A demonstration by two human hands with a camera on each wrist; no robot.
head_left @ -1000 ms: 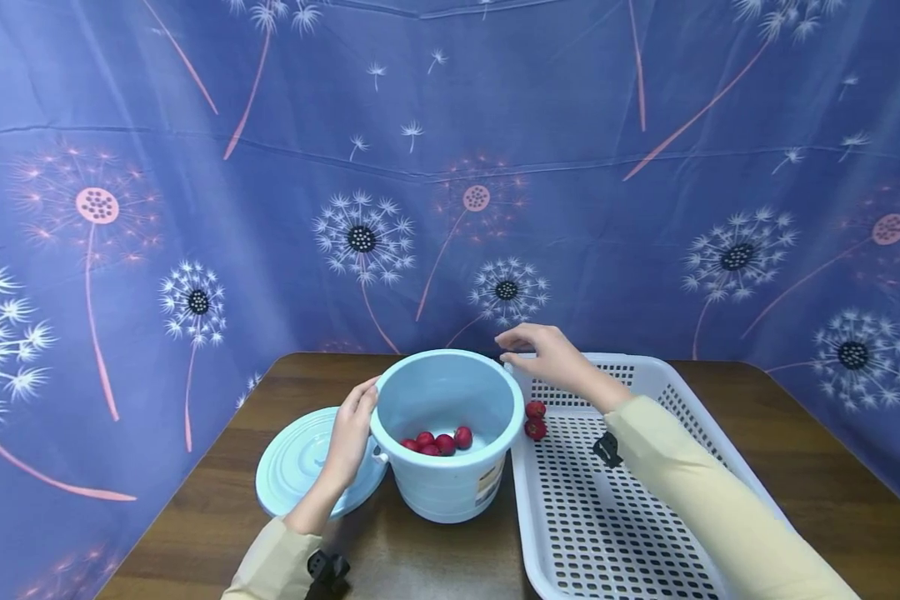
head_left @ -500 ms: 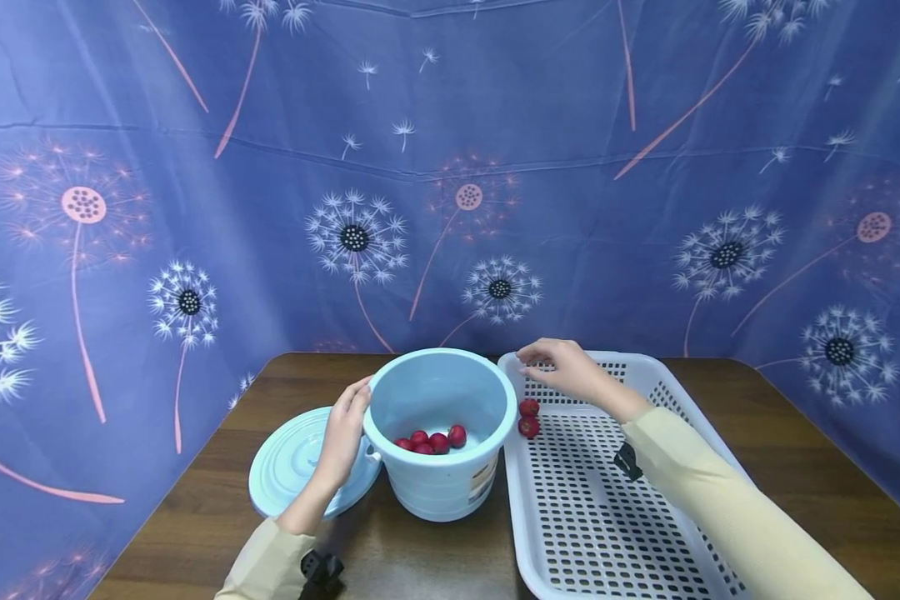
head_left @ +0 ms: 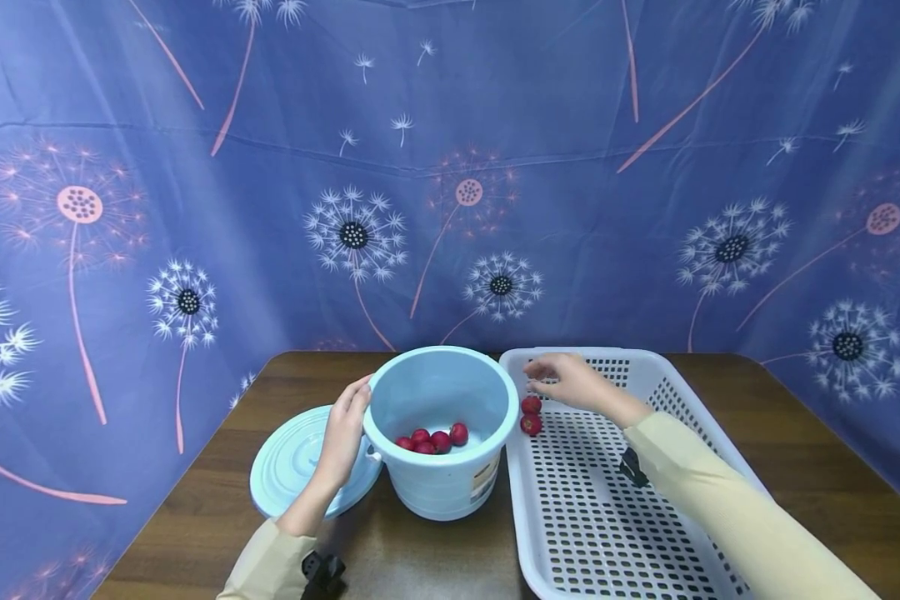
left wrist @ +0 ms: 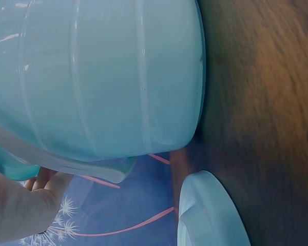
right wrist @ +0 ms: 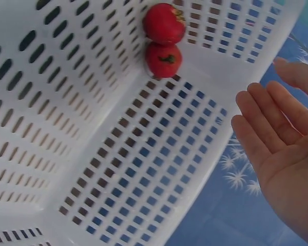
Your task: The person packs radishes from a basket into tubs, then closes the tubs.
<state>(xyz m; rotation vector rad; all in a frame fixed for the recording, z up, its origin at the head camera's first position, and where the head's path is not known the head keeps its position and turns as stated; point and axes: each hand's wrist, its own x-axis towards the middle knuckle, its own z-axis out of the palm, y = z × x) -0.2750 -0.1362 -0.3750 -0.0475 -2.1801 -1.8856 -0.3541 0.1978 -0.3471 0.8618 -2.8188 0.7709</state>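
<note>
Two-handed: resting the left hand (head_left: pixel 341 433) against the blue bucket (head_left: pixel 437 487), not grabbing; hovering with the right hand (head_left: pixel 570 383), loose and empty, over the white basket (head_left: pixel 516 500), near two red fruits (right wrist: pixel 163 60). Seeing more fruits (head_left: pixel 440 442) inside the bucket, a lid (head_left: pixel 288 462) lying beside it, and a side label (head_left: pixel 485 477) too tiny for reading.

Creased blue dandelion-print cloth (head_left: pixel 600 208) hangs beyond the rounded far corners of a dark brown wood-grain tabletop (head_left: pixel 202 492)
</note>
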